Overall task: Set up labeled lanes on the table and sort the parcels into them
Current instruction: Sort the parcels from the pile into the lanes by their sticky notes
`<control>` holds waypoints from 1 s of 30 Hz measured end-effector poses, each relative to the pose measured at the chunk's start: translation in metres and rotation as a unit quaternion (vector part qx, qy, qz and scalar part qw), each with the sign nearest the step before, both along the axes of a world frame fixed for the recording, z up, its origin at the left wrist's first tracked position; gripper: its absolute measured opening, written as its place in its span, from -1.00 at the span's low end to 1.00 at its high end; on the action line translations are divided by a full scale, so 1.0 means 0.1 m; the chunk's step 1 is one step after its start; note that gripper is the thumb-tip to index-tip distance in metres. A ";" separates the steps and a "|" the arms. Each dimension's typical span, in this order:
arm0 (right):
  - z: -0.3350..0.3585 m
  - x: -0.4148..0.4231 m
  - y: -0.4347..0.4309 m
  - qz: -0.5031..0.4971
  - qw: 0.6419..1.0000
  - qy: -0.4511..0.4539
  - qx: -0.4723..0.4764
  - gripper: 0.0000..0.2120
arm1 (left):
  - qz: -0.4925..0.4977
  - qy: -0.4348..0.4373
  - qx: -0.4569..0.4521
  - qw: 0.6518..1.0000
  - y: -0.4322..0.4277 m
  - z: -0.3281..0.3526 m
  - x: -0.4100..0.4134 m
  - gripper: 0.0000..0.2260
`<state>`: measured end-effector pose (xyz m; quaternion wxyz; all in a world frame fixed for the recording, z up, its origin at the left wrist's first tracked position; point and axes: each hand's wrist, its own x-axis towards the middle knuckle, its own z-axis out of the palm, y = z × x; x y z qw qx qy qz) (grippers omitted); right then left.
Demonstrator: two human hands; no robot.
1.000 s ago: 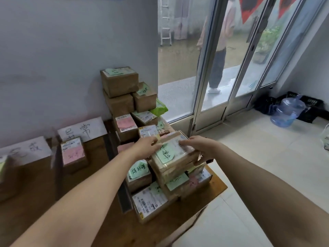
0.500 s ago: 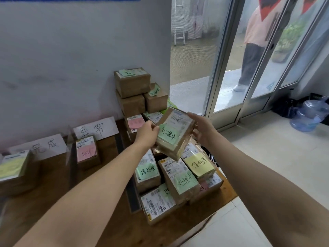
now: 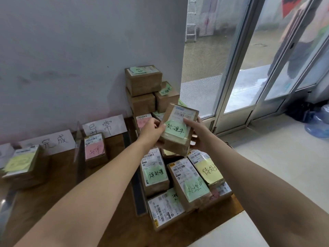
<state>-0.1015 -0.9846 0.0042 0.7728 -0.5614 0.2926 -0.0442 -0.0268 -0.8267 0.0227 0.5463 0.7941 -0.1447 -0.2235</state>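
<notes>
Brown parcel w/ white barcode label & green handwritten note, tilted, held up over parcel pile at table's right end. L hand & R hand both grip its sides.

We held one brown parcel tilted above the pile, left hand and right hand gripping its sides, green note and barcode label facing us. More parcels stood in a stack by the wall. Pink-noted parcel sat before the 异常 sign, yellow-noted parcel before the 完成 sign.
</notes>
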 end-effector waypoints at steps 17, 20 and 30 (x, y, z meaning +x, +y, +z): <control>-0.23 0.51 0.54 0.185 0.933 0.104 -0.290 -0.69 | 0.134 0.086 -0.077 0.984 0.86 -0.12 0.37 -0.49; -0.32 0.53 0.74 0.263 0.855 0.129 -0.429 -0.70 | 0.155 0.081 -0.073 0.982 1.04 -0.15 0.38 -0.46; -0.48 0.41 1.28 0.320 0.646 0.226 -0.655 -0.41 | 0.158 0.081 -0.059 0.982 1.49 -0.29 0.27 -0.43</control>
